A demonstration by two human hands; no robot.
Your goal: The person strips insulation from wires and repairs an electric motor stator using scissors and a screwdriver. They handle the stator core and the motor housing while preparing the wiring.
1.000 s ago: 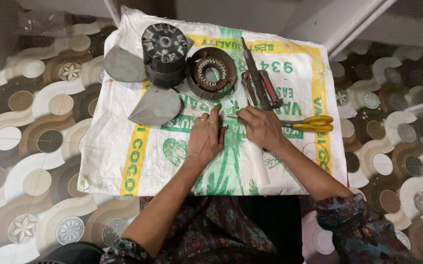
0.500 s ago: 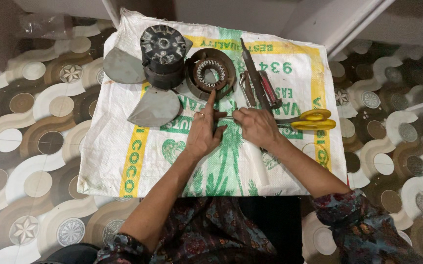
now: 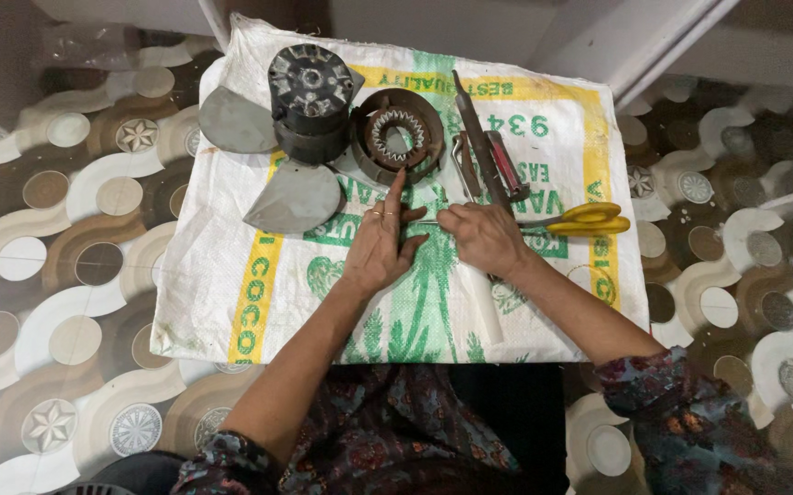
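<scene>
Fingers of my left hand (image 3: 380, 246) lie flat and spread on the white woven sack (image 3: 231, 275), index finger stretched toward twelve o'clock until its tip touches the lower rim of the round motor stator (image 3: 398, 137). That hand grips nothing; it rests open. My right hand (image 3: 483, 236), just beside it at three o'clock, is curled loosely around something thin, perhaps a slim tool or wire that pokes out toward the left hand, though I cannot tell exactly what it is or how firmly I have it.

The stator sits near the top of the sack, copper windings ringing its open centre. Touching it at nine o'clock stands the dark motor housing (image 3: 311, 92), with grey fan blades (image 3: 294, 197) fanning out below and to its left. At three o'clock of the stator lie pliers (image 3: 483, 151) and other long metal tools, and yellow-handled scissors (image 3: 584, 220) rest beyond my right hand.

To work well here, I judge I should steady the stator with the left fingertip pressing on its rim, not on the windings, and bring the right hand's piece in slowly, keeping clear of the fine copper.
</scene>
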